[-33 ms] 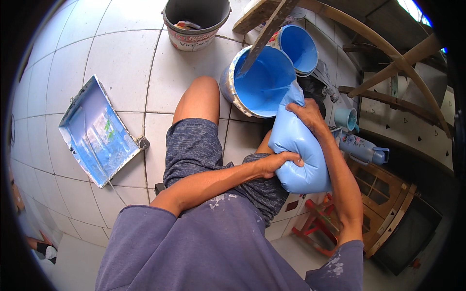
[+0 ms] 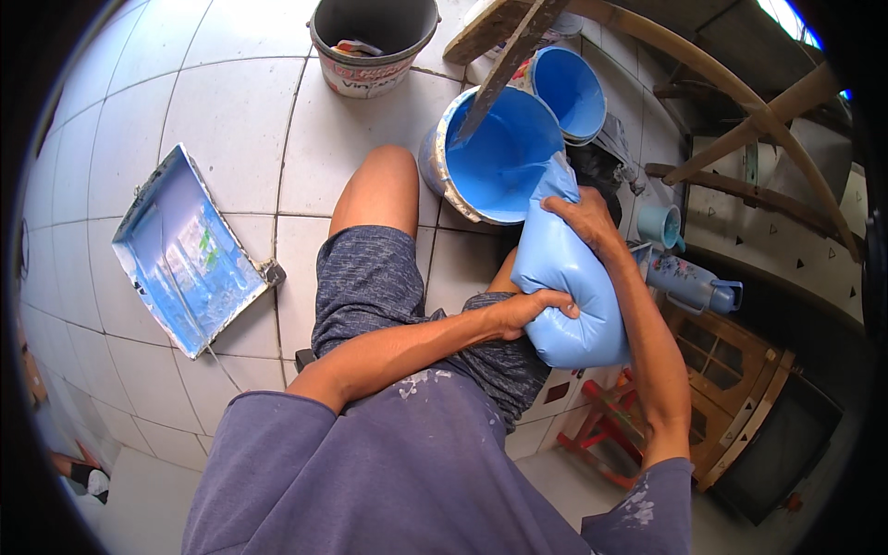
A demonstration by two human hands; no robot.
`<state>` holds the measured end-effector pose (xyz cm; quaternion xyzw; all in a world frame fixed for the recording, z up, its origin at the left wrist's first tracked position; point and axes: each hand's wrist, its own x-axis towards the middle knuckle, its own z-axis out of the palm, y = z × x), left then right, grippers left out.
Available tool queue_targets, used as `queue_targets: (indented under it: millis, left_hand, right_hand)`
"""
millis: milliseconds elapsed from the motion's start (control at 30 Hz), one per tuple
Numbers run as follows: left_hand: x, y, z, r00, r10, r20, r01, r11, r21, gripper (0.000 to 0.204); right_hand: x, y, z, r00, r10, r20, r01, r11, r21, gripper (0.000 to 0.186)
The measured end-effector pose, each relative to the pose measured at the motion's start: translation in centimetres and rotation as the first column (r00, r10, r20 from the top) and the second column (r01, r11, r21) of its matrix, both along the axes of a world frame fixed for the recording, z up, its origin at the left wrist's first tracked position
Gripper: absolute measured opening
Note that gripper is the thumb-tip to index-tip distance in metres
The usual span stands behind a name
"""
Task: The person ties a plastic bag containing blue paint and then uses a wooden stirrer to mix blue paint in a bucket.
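A full, light blue plastic bag of paint (image 2: pixel 569 277) is tilted over a paint-smeared bucket (image 2: pixel 435 162). From the bag's narrow mouth a thin blue stream runs into the bucket, which has blue liquid inside. My left hand (image 2: pixel 527 314) grips the lower part of the bag, its thumb pressing in. Near the mouth, my right hand (image 2: pixel 587 217) is closed around the bag's neck. A wooden stick (image 2: pixel 504 79) slants across the bucket's far rim.
A second bucket (image 2: pixel 573 92), blue inside, stands behind. A dark-lined bucket (image 2: pixel 370 79) is at the far left of it. On the tiles lies a blue-stained paint tray (image 2: pixel 190 250). To the right are a mug (image 2: pixel 657 227), a flowered flask (image 2: pixel 689 282), a red stool (image 2: pixel 601 421) and wooden furniture.
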<state>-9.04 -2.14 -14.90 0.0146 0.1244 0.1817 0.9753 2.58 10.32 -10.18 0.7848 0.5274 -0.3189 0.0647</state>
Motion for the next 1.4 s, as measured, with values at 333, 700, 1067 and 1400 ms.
queue_targets:
  millis: [333, 700, 1067, 1400]
  left_hand:
    - [0.5, -0.3, -0.3, 1.0, -0.007, -0.027, 0.008, 0.998, 0.056, 0.023]
    - [0.5, -0.2, -0.4, 1.0, -0.024, -0.015, 0.024, 1.0, 0.006, 0.021]
    - [0.3, -0.2, -0.3, 1.0, -0.019, -0.012, 0.02, 1.0, 0.02, 0.022]
    - [0.3, -0.4, -0.4, 1.0, -0.015, -0.013, 0.016, 0.999, 0.035, 0.028]
  right_hand:
    - [-0.2, 0.0, 0.4, 0.932, -0.183, -0.312, 0.127, 0.973, -0.193, 0.053]
    - [1.4, -0.1, -0.7, 0.96, -0.166, -0.228, 0.155, 0.986, -0.064, 0.032]
    - [1.5, -0.1, -0.6, 0.992, -0.08, -0.098, 0.076, 0.996, -0.048, 0.035]
    - [0.9, -0.2, -0.2, 0.999, 0.01, -0.052, -0.007, 0.999, 0.043, 0.046]
